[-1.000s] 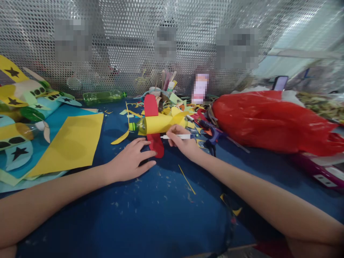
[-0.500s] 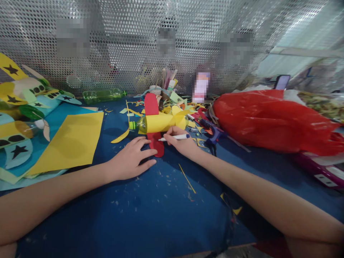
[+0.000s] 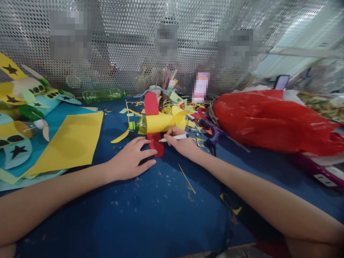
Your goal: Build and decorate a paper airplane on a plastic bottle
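Observation:
A plane made from a bottle wrapped in yellow paper (image 3: 159, 123) lies on the blue table (image 3: 150, 215), its green cap pointing left. Its red wings stick out to both sides, and the near red wing (image 3: 156, 147) extends toward me. My left hand (image 3: 133, 157) rests flat with fingers spread, fingertips at the left edge of that wing. Between the fingers of my right hand (image 3: 182, 143) is a white marker (image 3: 176, 138) with a dark blue end, its tip over the near wing's right side.
Yellow sheet (image 3: 72, 139) and finished paper planes (image 3: 18, 139) lie at left. Behind are a green bottle (image 3: 102, 95), paper scraps (image 3: 177, 102) and a phone (image 3: 201, 87). A glue gun (image 3: 213, 132) and red plastic bag (image 3: 268, 122) sit at right.
The marker tip has shifted very slightly to the right over the red wing. Both hands otherwise stay in the same place.

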Available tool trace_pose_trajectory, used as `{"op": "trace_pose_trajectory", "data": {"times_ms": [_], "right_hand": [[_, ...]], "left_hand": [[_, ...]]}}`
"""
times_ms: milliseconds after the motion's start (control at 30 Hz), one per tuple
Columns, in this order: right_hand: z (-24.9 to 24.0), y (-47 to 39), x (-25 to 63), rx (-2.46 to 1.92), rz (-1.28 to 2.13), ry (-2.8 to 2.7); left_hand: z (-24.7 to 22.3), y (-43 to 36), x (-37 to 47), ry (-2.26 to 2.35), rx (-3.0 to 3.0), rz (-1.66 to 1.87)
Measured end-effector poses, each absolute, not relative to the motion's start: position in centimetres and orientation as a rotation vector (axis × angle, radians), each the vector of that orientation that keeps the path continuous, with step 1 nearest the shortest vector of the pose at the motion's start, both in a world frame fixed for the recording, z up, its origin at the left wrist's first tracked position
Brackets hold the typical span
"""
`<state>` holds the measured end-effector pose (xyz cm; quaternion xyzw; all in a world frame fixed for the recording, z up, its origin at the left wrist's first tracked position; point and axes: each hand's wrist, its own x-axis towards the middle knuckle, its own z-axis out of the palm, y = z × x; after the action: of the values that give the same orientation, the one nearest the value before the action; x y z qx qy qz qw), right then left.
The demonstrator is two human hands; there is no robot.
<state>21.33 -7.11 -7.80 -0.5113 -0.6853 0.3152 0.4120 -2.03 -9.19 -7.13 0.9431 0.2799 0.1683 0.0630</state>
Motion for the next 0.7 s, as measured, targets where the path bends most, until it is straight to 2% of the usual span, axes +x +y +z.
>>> {"op": "trace_pose_trajectory", "data": {"times_ms": [367, 700], "right_hand": [[-7.72, -6.95, 21.46, -1.279, 0.88, -1.761], [-7.97, -6.92, 21.44, -1.298, 0.809, -1.735]], "left_hand": [[-7.08, -9.21, -1.96, 0.849, 2.832, 0.494], [-7.17, -9.19, -1.92, 0.824, 2.846, 0.53]]}}
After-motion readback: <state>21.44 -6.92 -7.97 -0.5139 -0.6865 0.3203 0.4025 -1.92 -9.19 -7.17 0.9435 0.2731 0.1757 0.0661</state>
